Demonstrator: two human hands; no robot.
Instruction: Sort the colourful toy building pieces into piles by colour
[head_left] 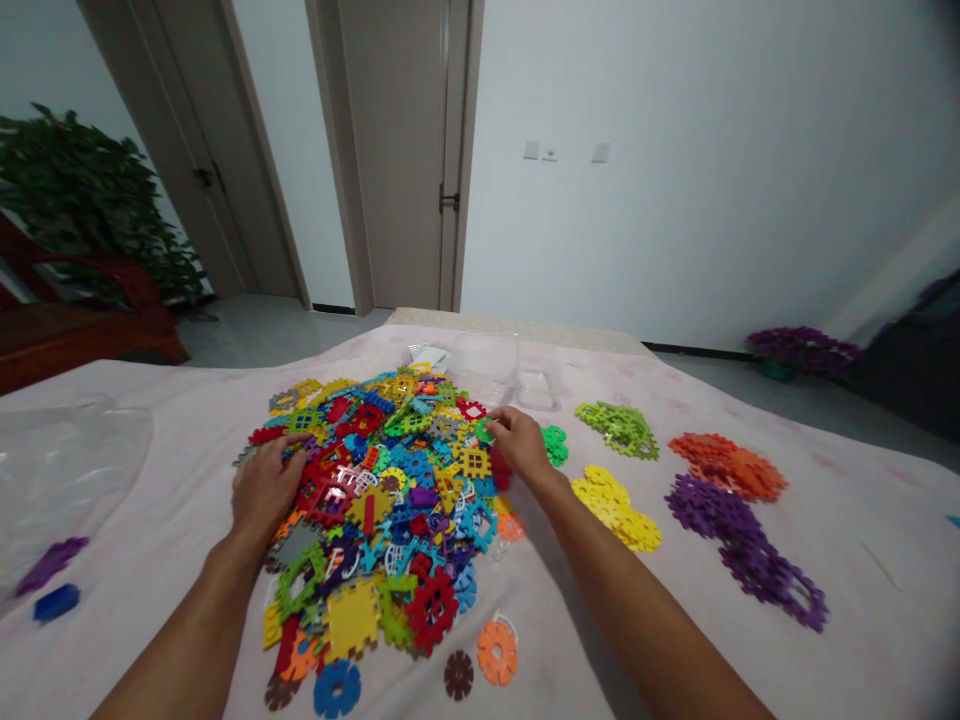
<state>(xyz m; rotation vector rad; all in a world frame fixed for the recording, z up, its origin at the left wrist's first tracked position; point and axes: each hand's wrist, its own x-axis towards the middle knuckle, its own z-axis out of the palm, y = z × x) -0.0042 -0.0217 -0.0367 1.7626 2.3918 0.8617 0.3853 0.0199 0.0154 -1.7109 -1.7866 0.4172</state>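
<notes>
A big mixed heap of coloured plastic interlocking pieces (pixel 379 500) lies on the pink bedsheet (pixel 585 640). My left hand (pixel 264 487) rests on the heap's left edge, fingers curled down into the pieces. My right hand (pixel 519 442) is at the heap's right edge, fingers pinched on a small green piece (pixel 485 431). Sorted piles lie to the right: dark green (pixel 556 444) right beside my right hand, yellow (pixel 616 508), light green (pixel 619 428), orange (pixel 727 464) and purple (pixel 742 550).
A clear plastic box (pixel 487 372) stands behind the heap. A clear plastic lid or bag (pixel 60 470) lies at the left, with a purple piece (pixel 51 562) and a blue piece (pixel 55 601) near it. Doors, a plant and a red bench stand beyond the bed.
</notes>
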